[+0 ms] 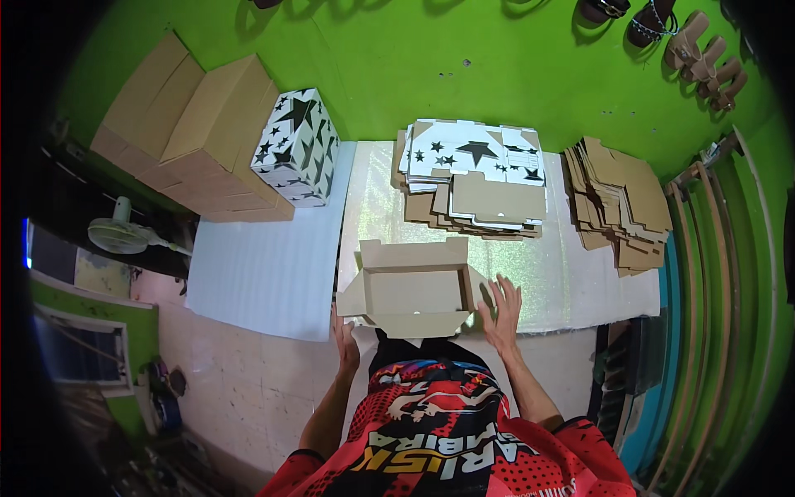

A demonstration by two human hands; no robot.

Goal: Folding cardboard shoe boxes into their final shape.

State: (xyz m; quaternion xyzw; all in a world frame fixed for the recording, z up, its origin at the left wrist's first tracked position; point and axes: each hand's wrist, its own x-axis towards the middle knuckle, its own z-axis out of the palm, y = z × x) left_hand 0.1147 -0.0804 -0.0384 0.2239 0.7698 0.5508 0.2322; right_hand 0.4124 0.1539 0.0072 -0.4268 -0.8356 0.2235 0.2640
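An unlidded brown cardboard box (416, 291) sits at the table's near edge in front of me, its inside bare and its flaps standing out on all sides. My right hand (502, 316) is beside the box's right flap, fingers spread and holding nothing. On the other side, my left hand (346, 346) is upright against the lower left corner of the box, with its fingers stretched out and partly hidden by the flap. Whether its fingertips press on the cardboard cannot be made out.
Behind the box lies a stack of flat cardboard pieces (497, 199), some white with black stars. More flat brown cardboard (621, 203) is piled at right. Folded brown boxes (217, 112) and a star-printed box (298, 149) stand at left. Sandals (696, 50) hang on the green wall.
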